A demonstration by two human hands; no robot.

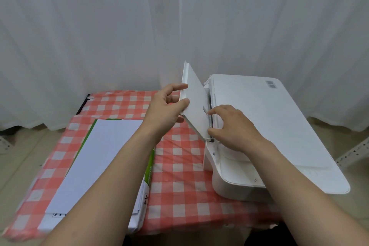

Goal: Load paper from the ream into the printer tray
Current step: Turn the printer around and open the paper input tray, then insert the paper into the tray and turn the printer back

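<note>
A white printer (269,126) sits on the right of the table. Its rear paper tray (192,94) stands tilted up on the printer's left side, with white paper resting in it. My left hand (165,106) grips the tray's left edge between thumb and fingers. My right hand (233,126) rests on the printer top, fingertips at the dark feed slot (209,110) at the tray's base. The opened paper ream (99,158), white sheets in a green and white wrapper, lies flat on the left under my left forearm.
The table carries a red and white checked cloth (179,175). White curtains (179,26) hang close behind the table and printer. The printer overhangs the table's right edge. A perforated metal bar (353,152) shows on the floor at far right.
</note>
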